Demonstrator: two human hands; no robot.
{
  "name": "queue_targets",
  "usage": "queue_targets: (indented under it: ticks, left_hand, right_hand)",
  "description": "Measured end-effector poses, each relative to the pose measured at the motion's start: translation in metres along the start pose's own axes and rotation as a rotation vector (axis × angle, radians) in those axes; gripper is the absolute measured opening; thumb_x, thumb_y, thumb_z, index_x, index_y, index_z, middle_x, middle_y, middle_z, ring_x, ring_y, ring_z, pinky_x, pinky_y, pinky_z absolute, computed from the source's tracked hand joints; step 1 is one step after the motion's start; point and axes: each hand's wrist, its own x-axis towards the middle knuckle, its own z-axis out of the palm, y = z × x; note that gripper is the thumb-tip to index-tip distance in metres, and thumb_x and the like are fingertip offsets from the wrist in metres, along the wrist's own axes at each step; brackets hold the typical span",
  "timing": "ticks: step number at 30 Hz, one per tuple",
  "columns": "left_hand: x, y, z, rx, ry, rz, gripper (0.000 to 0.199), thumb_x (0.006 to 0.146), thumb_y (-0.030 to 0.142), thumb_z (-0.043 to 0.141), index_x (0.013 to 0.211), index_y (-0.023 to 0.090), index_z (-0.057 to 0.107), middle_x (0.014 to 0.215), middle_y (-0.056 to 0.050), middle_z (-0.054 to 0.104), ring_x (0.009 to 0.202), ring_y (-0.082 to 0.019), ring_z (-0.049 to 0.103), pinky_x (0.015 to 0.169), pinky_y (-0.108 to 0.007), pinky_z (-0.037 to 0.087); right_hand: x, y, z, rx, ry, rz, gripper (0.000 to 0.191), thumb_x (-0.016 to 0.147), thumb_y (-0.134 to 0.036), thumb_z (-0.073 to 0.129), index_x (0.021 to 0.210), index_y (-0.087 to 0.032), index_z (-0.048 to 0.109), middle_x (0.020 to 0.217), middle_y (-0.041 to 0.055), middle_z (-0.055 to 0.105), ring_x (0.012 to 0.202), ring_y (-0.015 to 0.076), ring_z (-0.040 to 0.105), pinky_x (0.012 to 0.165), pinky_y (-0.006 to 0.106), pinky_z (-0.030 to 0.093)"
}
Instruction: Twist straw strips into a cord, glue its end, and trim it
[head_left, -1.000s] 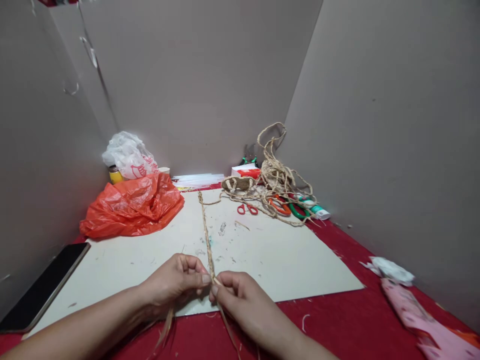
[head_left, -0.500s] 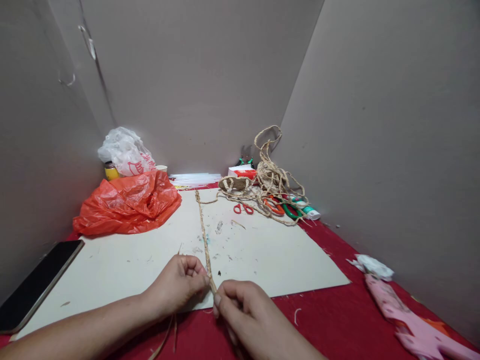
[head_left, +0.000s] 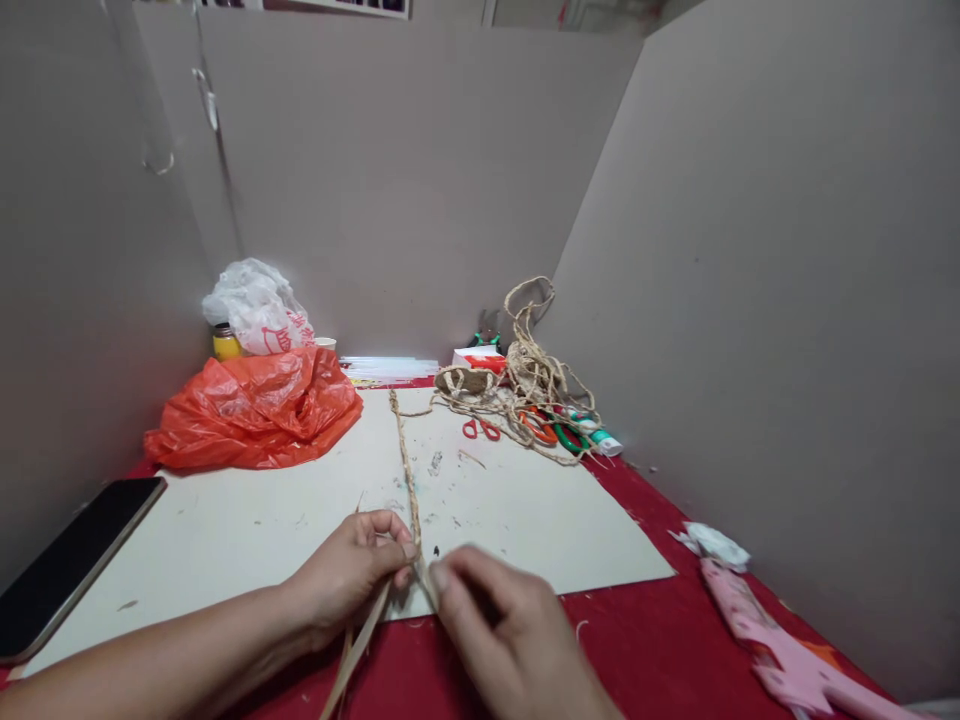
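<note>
The braid (head_left: 410, 490) on the board (head_left: 525, 515) is pinched by the left hand (head_left: 360, 562), a strand (head_left: 427, 584) by the right hand (head_left: 506, 625), and a ribbon (head_left: 358, 648) is newly exposed below the left, so plaiting seems advanced.

head camera | forward, down (worn) | near left hand (head_left: 352, 562), right hand (head_left: 514, 625)

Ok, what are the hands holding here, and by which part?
A braided fibre cord: the left hand pinches it at its near end; the right hand pinches a flat fibre strand running from there.
</note>
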Motion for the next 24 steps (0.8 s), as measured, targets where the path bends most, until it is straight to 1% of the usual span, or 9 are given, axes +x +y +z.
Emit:
queue_targets:
  ticks: [2,4,5,7,9,12,15,19,24]
  left_hand:
    - [0.000,-0.001,-0.001,0.018,-0.001,0.021,0.027,0.068,0.034,0.071,0.072,0.016,0.052,0.046,0.007,0.051,0.037,-0.003,0.033,0.044,-0.018,0.021]
    - [0.001,-0.003,-0.003,0.001,-0.024,0.052,0.027,0.069,0.035,0.070,0.073,0.016,0.052,0.048,0.006,0.052,0.040,-0.005,0.038,0.046,-0.018,0.023]
    - [0.001,-0.004,-0.003,-0.006,-0.030,0.062,0.027,0.069,0.036,0.070,0.074,0.016,0.052,0.048,0.005,0.053,0.041,-0.005,0.039,0.047,-0.019,0.023]
    - [0.002,-0.005,-0.004,0.007,-0.029,0.077,0.027,0.070,0.036,0.070,0.073,0.016,0.052,0.048,0.005,0.053,0.042,-0.005,0.038,0.047,-0.019,0.023]
    - [0.002,-0.006,-0.004,0.028,-0.026,0.085,0.027,0.070,0.036,0.070,0.072,0.016,0.052,0.048,0.005,0.052,0.042,-0.005,0.038,0.048,-0.019,0.024]
    - [0.003,-0.004,-0.003,0.037,-0.026,0.073,0.028,0.068,0.036,0.071,0.071,0.016,0.052,0.048,0.005,0.054,0.043,-0.006,0.040,0.049,-0.020,0.026]
    - [0.004,-0.005,-0.002,0.046,-0.001,0.075,0.032,0.064,0.038,0.074,0.070,0.015,0.053,0.050,0.003,0.057,0.046,-0.007,0.045,0.053,-0.021,0.031]
    - [0.007,-0.008,-0.007,0.120,0.022,0.103,0.035,0.060,0.042,0.075,0.067,0.013,0.058,0.059,-0.001,0.062,0.055,-0.011,0.051,0.060,-0.024,0.036]
    - [0.007,-0.004,-0.010,0.152,0.030,-0.009,0.028,0.058,0.036,0.074,0.067,0.012,0.062,0.056,-0.001,0.062,0.050,-0.010,0.047,0.054,-0.023,0.032]
  right_hand:
    - [0.009,-0.001,-0.006,0.178,0.072,0.083,0.027,0.087,-0.043,0.049,0.089,-0.018,0.060,0.073,0.0032,0.061,0.066,0.0152,0.054,0.061,0.025,0.039]
    - [0.019,0.001,-0.006,0.425,-0.073,0.214,0.033,0.084,-0.047,0.051,0.095,-0.017,0.058,0.072,0.0018,0.060,0.061,0.0133,0.054,0.057,0.024,0.041]
    - [0.022,0.003,-0.004,0.536,-0.181,0.292,0.035,0.083,-0.050,0.051,0.093,-0.017,0.058,0.066,-0.0003,0.058,0.053,0.0106,0.050,0.050,0.022,0.039]
    - [0.028,0.009,-0.001,0.692,-0.348,0.433,0.035,0.082,-0.052,0.051,0.086,-0.017,0.057,0.053,-0.0066,0.047,0.037,0.0049,0.032,0.036,0.017,0.023]
    - [0.030,0.015,0.002,0.760,-0.419,0.525,0.033,0.083,-0.049,0.051,0.078,-0.017,0.056,0.046,-0.0107,0.034,0.034,0.0031,0.015,0.032,0.017,0.009]
    - [0.031,0.020,0.002,0.820,-0.470,0.617,0.031,0.085,-0.043,0.050,0.066,-0.018,0.050,0.041,-0.0120,0.027,0.033,0.0029,0.009,0.032,0.018,0.003]
    - [0.032,0.022,0.003,0.905,-0.465,0.656,0.030,0.081,-0.040,0.054,0.061,-0.018,0.047,0.038,-0.0123,0.027,0.031,0.0020,0.009,0.032,0.019,0.003]
    - [0.029,0.020,0.009,1.004,-0.350,0.633,0.025,0.072,-0.035,0.059,0.057,-0.017,0.049,0.036,-0.0131,0.025,0.031,0.0013,0.010,0.033,0.019,0.003]
    - [0.023,0.015,0.016,0.953,-0.225,0.647,0.019,0.068,-0.033,0.056,0.060,-0.016,0.057,0.036,-0.0130,0.025,0.032,0.0019,0.010,0.033,0.020,0.004]
